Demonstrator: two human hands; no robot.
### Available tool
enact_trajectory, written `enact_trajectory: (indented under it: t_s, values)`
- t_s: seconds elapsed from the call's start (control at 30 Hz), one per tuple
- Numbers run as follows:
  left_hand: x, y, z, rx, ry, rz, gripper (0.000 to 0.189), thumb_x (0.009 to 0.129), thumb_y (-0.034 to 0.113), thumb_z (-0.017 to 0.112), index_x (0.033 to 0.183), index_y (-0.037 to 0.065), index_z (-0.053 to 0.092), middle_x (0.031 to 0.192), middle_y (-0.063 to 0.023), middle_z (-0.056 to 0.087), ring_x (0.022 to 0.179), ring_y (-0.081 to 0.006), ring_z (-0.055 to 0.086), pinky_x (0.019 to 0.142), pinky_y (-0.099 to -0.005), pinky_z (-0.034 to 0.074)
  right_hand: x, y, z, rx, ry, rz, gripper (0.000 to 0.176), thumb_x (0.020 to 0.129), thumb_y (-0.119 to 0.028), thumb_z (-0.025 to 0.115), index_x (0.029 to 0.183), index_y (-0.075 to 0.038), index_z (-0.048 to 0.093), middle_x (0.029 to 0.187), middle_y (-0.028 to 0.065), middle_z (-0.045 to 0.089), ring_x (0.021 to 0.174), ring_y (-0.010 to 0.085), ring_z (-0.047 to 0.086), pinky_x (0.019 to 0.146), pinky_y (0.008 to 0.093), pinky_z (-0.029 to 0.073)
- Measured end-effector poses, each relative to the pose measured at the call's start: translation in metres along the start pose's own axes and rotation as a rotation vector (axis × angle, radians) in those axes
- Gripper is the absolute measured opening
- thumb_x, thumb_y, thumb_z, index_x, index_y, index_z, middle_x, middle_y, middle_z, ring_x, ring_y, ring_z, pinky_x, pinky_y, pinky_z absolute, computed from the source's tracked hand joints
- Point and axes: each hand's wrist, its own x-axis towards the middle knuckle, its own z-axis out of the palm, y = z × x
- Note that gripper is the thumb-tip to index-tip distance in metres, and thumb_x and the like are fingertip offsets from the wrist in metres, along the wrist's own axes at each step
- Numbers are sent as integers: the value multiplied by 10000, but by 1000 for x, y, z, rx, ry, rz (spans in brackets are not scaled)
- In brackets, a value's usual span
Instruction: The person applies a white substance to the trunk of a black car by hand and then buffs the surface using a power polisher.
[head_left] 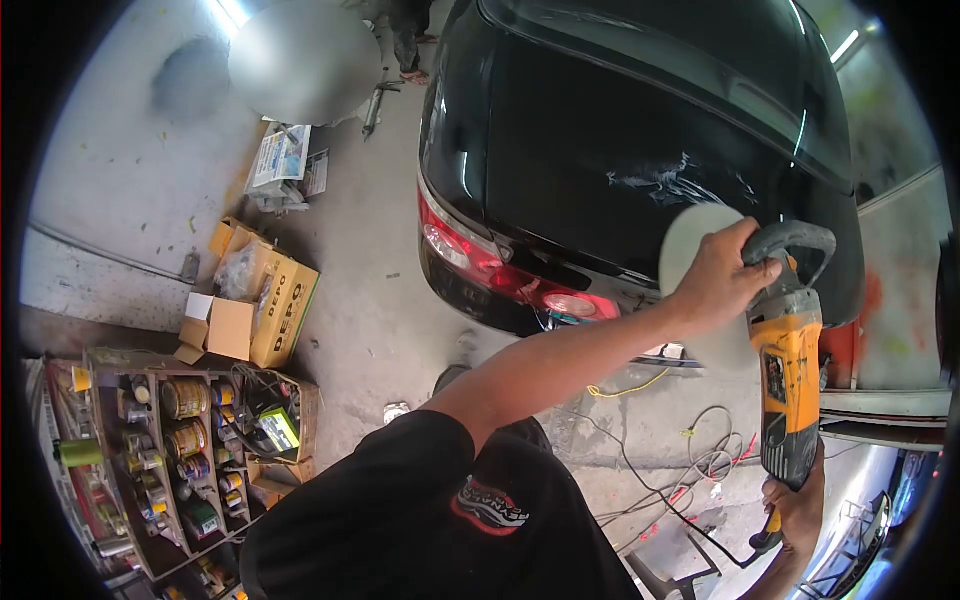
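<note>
A yellow and black polisher point(786, 365) is held upright in the view, between both my hands. My left hand point(718, 275) grips the black loop handle point(800, 240) at its head end. My right hand point(798, 505) is wrapped round the rear grip, at the cord end. The polisher's pale round pad point(688, 248) overlaps the rear edge of a black car's trunk lid point(570, 150), partly hidden behind my left hand. Whitish smears of a paste point(672, 182) lie on the lid just beyond the pad.
A power cord point(690, 520) and loose hoses point(705, 465) trail over the floor at right. Left stand an open cardboard box point(285, 310) and a shelf point(150, 500) of cans. Another person's foot point(415, 76) shows beyond the car.
</note>
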Motion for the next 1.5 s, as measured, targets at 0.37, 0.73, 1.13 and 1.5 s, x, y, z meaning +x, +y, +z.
enact_trajectory:
  t_s: [0.37,0.73,1.13,1.5]
  values:
    - [-15,62,-72,55,99,77,212,913,168,766,957,3,641,832,-61,637,767,-119,595,683,-310,476,-29,-68,43,-17,-121,-179,1083,668,-110,926,1554,-10,310,921,27,631,602,86,536,505,230,438]
    - [-69,114,-114,69,179,168,174,917,146,765,996,21,672,807,-1,669,692,-53,583,591,-252,478,-95,-72,83,-18,-131,-194,1039,639,-71,912,1529,-40,377,966,40,645,645,101,578,534,249,478]
    - [-52,111,-228,83,267,74,237,870,148,815,1003,51,645,614,33,542,459,-70,454,438,-253,349,-8,-95,193,30,-343,-290,953,731,-43,846,1542,-16,346,919,67,640,624,121,570,555,271,475]
    - [-96,74,-168,359,203,93,218,898,206,766,1014,54,661,819,28,647,680,-48,557,577,-253,459,-10,5,153,85,-294,-327,978,689,72,770,1558,-22,331,988,60,636,672,116,586,550,269,487]
